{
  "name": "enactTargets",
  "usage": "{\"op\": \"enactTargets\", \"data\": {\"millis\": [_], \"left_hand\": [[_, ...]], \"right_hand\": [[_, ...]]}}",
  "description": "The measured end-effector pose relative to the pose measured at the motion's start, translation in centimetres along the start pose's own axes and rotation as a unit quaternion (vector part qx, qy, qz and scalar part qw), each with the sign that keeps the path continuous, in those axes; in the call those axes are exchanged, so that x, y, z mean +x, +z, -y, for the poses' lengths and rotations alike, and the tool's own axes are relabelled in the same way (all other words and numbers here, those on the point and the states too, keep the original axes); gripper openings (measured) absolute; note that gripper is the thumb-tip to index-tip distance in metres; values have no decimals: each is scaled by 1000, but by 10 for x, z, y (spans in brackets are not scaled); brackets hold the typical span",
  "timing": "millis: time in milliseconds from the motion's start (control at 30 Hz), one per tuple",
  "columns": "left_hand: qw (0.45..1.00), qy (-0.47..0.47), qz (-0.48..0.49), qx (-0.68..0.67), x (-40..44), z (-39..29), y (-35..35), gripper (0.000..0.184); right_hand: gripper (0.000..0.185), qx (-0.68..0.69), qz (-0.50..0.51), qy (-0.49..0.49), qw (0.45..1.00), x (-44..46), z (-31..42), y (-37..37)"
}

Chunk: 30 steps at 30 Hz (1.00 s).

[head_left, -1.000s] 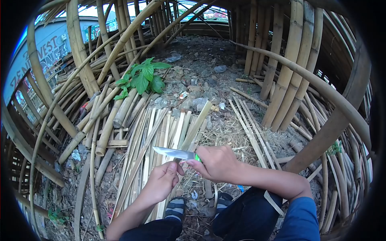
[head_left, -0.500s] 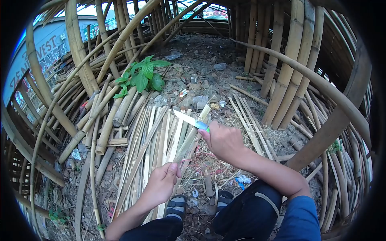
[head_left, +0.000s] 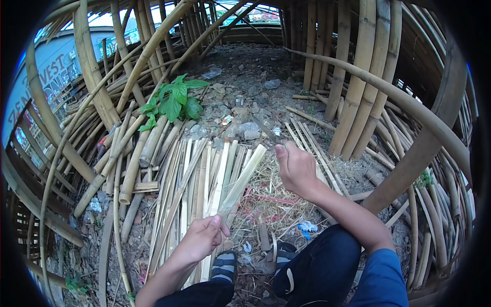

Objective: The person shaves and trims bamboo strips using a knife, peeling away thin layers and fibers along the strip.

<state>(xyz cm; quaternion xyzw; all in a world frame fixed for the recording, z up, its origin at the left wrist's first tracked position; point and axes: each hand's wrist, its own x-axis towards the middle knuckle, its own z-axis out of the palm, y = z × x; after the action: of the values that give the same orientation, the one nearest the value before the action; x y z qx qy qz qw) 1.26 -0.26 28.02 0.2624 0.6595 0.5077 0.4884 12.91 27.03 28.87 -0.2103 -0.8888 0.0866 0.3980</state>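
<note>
My left hand (head_left: 203, 238) pinches the lower end of a pale bamboo strip (head_left: 242, 178), which slants up and away to the right. My right hand (head_left: 298, 170) is closed round the handle of a knife (head_left: 267, 129), its blade pointing up and left, above the strip's upper end and apart from it. The handle is mostly hidden by my fingers. Beneath the held strip, a row of split bamboo strips (head_left: 198, 174) lies on the ground. A thin curled shaving (head_left: 290, 280) rests on my dark trousers.
Fine shavings (head_left: 276, 197) cover the ground before me. Thick bamboo poles (head_left: 362, 77) stand at the right, and a long bent pole (head_left: 388, 92) arches over that side. A leafy green plant (head_left: 174, 101) grows at the left near stacked poles (head_left: 134, 174).
The knife has risen away from my left hand, past the strip's far end, and its blade has turned. My left hand stays low with the strip. The view has shifted slightly.
</note>
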Motion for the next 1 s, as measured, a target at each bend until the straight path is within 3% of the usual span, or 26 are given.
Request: {"op": "enactTargets", "data": {"millis": [33, 100, 133, 200, 233, 333, 467, 567, 667, 767, 1000], "left_hand": [[1000, -3, 1, 2, 0, -1, 0, 48], [998, -21, 19, -49, 0, -4, -1, 48], [998, -22, 18, -48, 0, -3, -1, 48], [999, 29, -11, -16, 4, 0, 0, 48], [999, 29, -13, -16, 7, 5, 0, 48], [950, 180, -139, 216, 12, 15, 3, 45], [892, 193, -204, 355, 2, -8, 18, 29], [865, 176, -231, 410, 2, -8, 18, 27], [865, 159, -206, 429, -1, -6, 17, 24], [862, 148, -198, 443, 5, 1, 18, 23], [817, 181, -241, 492, 12, 2, 20, 16]], "right_hand": [[45, 1, 0, 4, 1000, -2, 9, -3], [43, 45, 20, -107, 993, -7, 31, -7], [43, 46, 20, -106, 993, -12, 40, -5], [42, 91, 85, -215, 969, -25, 55, 1], [42, 93, 85, -216, 968, -30, 61, 4], [41, 58, 148, -269, 950, -37, 68, 14], [43, 40, 120, -285, 950, -30, 64, 25], [45, 7, 88, -226, 970, -17, 57, 26], [46, -54, 121, -58, 989, 0, 33, 21], [45, -63, 131, -48, 988, -9, 32, 19], [49, 1, 191, -219, 957, -33, 65, 20]]}}
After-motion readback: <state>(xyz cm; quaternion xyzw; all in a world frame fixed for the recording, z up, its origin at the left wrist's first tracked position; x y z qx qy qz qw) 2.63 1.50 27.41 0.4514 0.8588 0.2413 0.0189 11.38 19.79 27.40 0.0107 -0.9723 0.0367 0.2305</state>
